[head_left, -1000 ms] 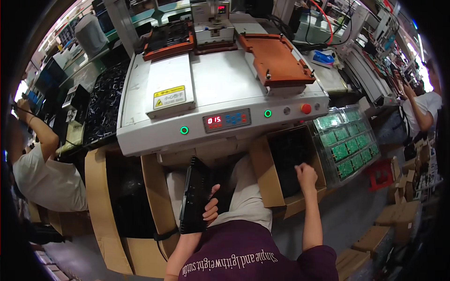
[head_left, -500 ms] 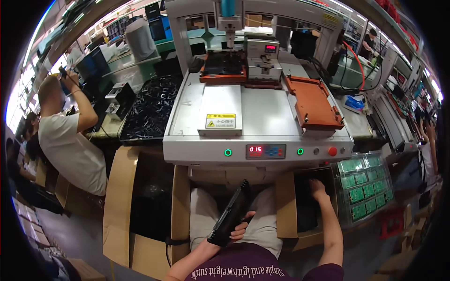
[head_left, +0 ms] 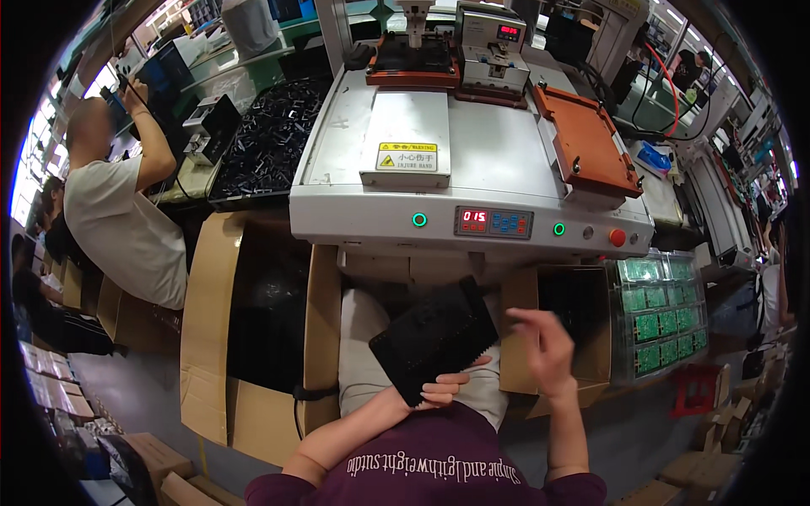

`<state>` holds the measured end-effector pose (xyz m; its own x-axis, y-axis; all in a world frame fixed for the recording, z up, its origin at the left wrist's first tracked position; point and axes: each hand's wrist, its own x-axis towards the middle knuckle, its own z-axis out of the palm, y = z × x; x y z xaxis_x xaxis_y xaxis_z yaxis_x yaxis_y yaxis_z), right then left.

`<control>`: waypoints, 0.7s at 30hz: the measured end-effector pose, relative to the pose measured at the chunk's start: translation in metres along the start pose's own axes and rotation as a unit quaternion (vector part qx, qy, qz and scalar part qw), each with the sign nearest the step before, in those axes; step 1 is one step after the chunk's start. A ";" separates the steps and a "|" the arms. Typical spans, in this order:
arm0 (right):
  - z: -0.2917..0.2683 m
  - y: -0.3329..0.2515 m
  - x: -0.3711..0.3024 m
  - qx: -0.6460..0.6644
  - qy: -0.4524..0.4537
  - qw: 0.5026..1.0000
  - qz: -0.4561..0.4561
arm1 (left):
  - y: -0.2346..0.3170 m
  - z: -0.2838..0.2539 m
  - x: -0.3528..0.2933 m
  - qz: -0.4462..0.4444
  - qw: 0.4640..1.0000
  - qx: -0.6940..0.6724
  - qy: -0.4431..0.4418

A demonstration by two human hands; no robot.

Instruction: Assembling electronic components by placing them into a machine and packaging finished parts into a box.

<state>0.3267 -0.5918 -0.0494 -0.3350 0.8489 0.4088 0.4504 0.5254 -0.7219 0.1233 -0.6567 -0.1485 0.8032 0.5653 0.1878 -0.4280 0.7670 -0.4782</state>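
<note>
A flat black plastic panel (head_left: 434,337) with a toothed edge lies tilted above my lap. My left hand (head_left: 443,390) grips it at its near lower edge, fingers wrapped round that side. My right hand (head_left: 547,352) is raised just right of the panel, apart from it. Its index finger points toward the panel and the fingers are spread, with nothing visible in them. Below and behind the right hand stands an open cardboard box (head_left: 521,346) with dark contents that I cannot make out.
Ahead stands a white bench machine (head_left: 337,207) with orange fixtures (head_left: 591,139) and a lit front panel. A cardboard box (head_left: 207,337) with dark contents is at left. Green circuit boards (head_left: 662,325) lie in trays at right. A person (head_left: 126,211) sits at far left, near a heap of small black parts (head_left: 270,139).
My right hand has come up out of the right box and moved left toward the panel. My left hand has turned the panel so its broad face shows. The view has tilted down.
</note>
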 end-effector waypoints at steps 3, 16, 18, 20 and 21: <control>0.025 -0.016 0.017 -0.059 -0.028 0.966 -0.251 | -0.009 -0.010 -0.003 -0.014 0.998 0.026 0.052; 0.031 -0.007 0.020 -0.122 -0.145 0.936 -0.299 | -0.012 -0.033 -0.009 -0.025 0.994 0.073 0.077; 0.027 -0.005 0.019 -0.118 -0.148 0.938 -0.289 | -0.013 -0.030 -0.008 -0.037 0.992 0.096 0.079; 0.020 -0.010 0.024 -0.026 -0.147 0.968 -0.202 | -0.014 -0.028 -0.008 -0.055 0.988 0.116 0.085; 0.017 -0.008 0.027 -0.031 -0.142 0.970 -0.194 | -0.012 -0.027 -0.010 -0.061 0.986 0.128 0.091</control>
<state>0.2997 -0.5743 -0.0422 -0.6997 0.5408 0.4669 0.2904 0.8123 -0.5058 0.1316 -0.6801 -0.1675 0.9063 0.4178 0.0631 -0.3949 0.8907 -0.2250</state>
